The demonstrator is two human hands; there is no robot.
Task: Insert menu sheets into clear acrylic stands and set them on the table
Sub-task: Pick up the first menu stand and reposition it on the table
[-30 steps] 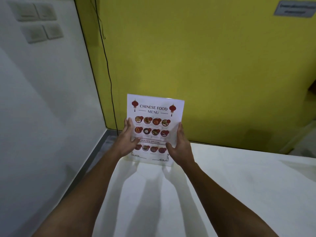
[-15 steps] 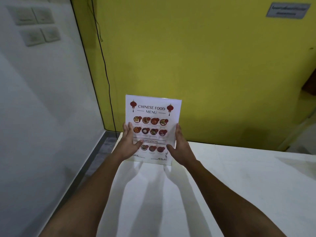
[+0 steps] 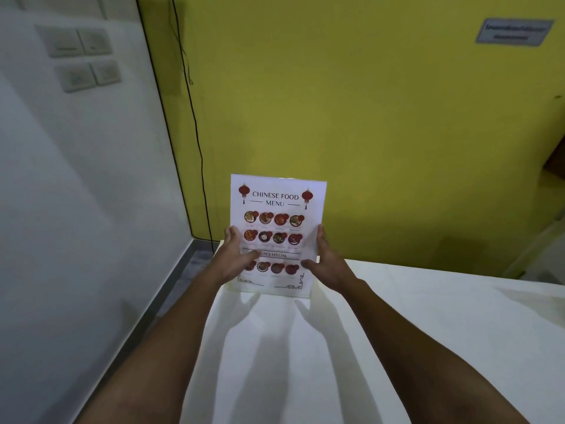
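Observation:
A clear acrylic stand holding a "Chinese Food Menu" sheet [image 3: 278,209] stands upright at the far left corner of the white table [image 3: 397,332], facing me. My left hand [image 3: 235,258] grips its left edge, thumb lying across the front of the sheet. My right hand [image 3: 324,261] holds its right edge, fingers along the side and thumb at the front. The stand's bottom edge looks to be at the tabletop; I cannot tell whether it rests there fully.
A yellow wall [image 3: 367,117] rises right behind the table, with a black cable [image 3: 195,133] hanging down it. A white wall with switches [image 3: 82,56] is on the left. A grey floor strip [image 3: 183,270] runs beside the table's left edge.
The menu stand has shifted slightly down and left in view with both hands still on it; the grip is unchanged.

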